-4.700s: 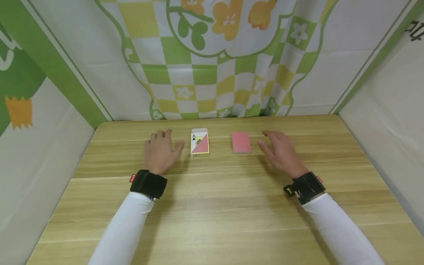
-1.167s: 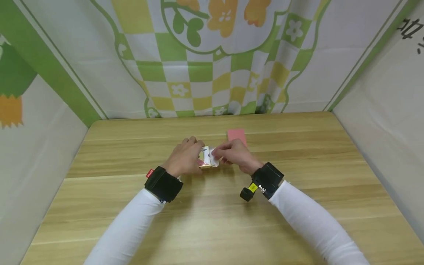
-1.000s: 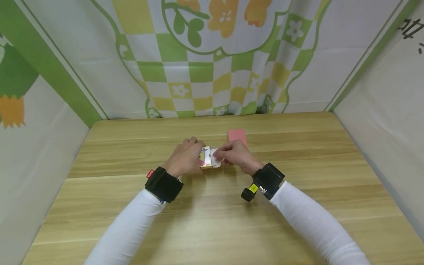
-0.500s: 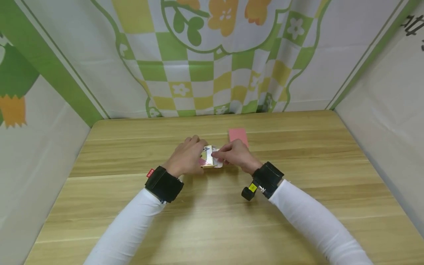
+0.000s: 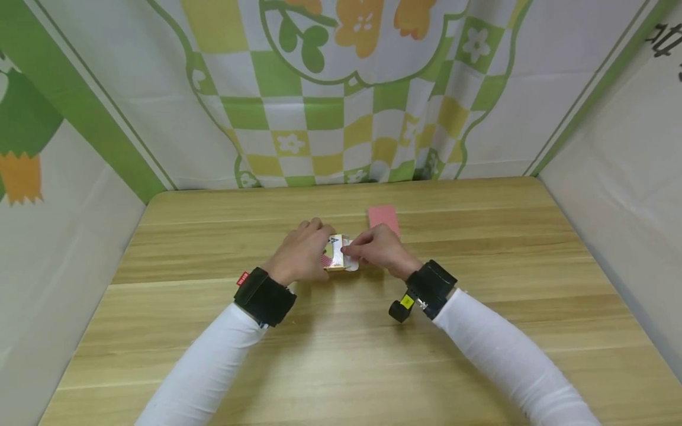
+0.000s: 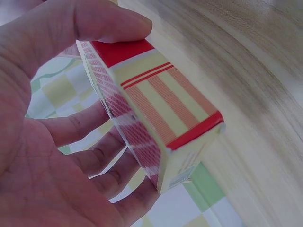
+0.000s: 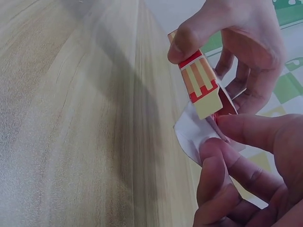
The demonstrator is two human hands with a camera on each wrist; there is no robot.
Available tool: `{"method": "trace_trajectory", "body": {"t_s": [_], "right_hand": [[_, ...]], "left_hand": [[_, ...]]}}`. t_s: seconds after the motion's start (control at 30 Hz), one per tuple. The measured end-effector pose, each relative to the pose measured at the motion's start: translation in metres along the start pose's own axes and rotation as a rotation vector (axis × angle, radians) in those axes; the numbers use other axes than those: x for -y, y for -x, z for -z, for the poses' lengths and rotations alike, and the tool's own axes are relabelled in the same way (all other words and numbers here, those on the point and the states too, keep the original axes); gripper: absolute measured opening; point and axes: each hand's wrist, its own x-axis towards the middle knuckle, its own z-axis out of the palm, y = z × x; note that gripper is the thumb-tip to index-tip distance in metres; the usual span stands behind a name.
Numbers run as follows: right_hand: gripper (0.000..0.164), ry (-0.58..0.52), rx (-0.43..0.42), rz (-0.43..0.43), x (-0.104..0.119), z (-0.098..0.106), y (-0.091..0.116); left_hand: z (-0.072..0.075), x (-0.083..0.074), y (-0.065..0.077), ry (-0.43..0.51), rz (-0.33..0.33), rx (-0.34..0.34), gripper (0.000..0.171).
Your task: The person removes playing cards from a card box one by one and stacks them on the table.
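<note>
My left hand (image 5: 301, 253) grips a small playing-card box (image 5: 335, 254) by its edges, thumb on one narrow side and fingers on the opposite one. Printed on the box are an "A", a red-and-white pattern and, in the left wrist view, red and tan striped sides (image 6: 170, 99). Its mouth faces right, with a white flap (image 7: 193, 130) folded out. There my right hand (image 5: 382, 247) pinches the flap, one fingertip reaching into the mouth. What is inside the box cannot be made out. Just behind the right hand lies a pink card stack (image 5: 383, 217), partly covered by it.
Both hands work above a light wooden table (image 5: 341, 355). A checked green, yellow and white curtain (image 5: 325, 118) hangs along its back edge, with pale cloth walls left and right. Black straps with small cameras sit on both wrists.
Earlier the box lay upright on the table with both hands apart. Now it is turned sideways in my left hand, with my right hand at its mouth. Recently it shifted slightly right.
</note>
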Motion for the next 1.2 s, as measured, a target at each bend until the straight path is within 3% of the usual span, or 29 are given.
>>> {"method": "trace_trajectory", "body": {"t_s": [0.37,1.2], "right_hand": [[0.015,-0.068,0.055,0.027,-0.003,0.004,0.002],[0.017,-0.078,0.098,0.053,-0.017,0.022,0.006]], "left_hand": [[0.001,-0.001,0.002,0.012,0.004,0.013,0.079],[0.001,0.005,0.007,0.008,0.011,0.017,0.08]]}}
